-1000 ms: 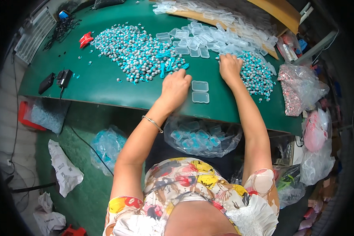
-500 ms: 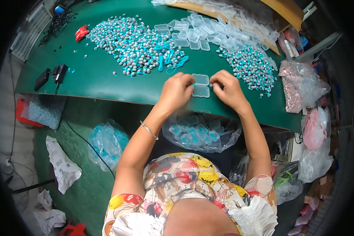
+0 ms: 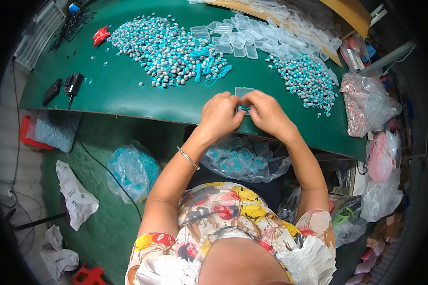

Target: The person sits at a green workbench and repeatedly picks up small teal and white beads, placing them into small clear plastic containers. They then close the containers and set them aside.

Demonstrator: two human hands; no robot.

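A clear plastic box [image 3: 244,90] lies opened out near the front edge of the green table. Both hands meet over its near half and cover most of it. Between the fingers, small grey-and-teal pieces [image 3: 243,109] show in that half. My left hand [image 3: 220,112] is at the box's left side with its fingers curled together. From the right, my right hand [image 3: 267,113] reaches in with thumb and fingers bent close. What either set of fingertips grips is hidden.
Large heaps of small grey-and-teal pieces lie at the left [image 3: 164,52] and right [image 3: 306,80]. Teal cord loops [image 3: 218,76] rest by the left heap. Empty clear boxes [image 3: 245,35] are piled at the back. A plastic bag of filled boxes [image 3: 242,164] sits below the table edge.
My right hand has moved left to meet my left hand over the box. Grey-and-teal pieces now show in its near half, which looked empty before. The view has shifted slightly.
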